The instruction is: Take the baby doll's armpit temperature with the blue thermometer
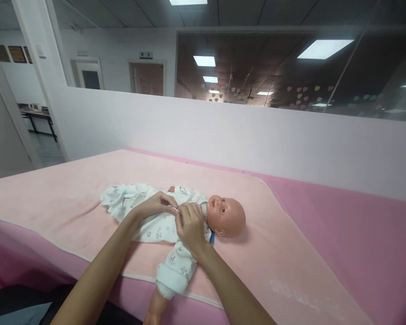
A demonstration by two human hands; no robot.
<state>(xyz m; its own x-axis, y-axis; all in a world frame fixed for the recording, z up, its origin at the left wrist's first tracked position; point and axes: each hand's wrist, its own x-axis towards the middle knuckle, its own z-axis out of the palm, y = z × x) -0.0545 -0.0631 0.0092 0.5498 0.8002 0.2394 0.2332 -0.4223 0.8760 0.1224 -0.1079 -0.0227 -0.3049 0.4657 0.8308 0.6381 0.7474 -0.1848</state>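
A baby doll (228, 216) lies on its back, its head to the right, dressed in a white printed baby outfit (159, 229). Over its chest my left hand (157, 203) is closed in a pinch on the front of the outfit. Right beside it, near the doll's neck, my right hand (191, 223) also pinches the cloth. A thin white edge or tie shows between my fingertips; which one I cannot tell. One doll arm, in a sleeve with a folded cuff (172, 279), stretches toward me. Something blue (212, 238) shows under the doll's shoulder.
Under the doll a peach blanket (280, 262) covers much of a pink surface (352, 230). A low white wall (223, 133) with glass above runs along the far side. At the far left, a dark table (37, 115) stands beyond an opening.
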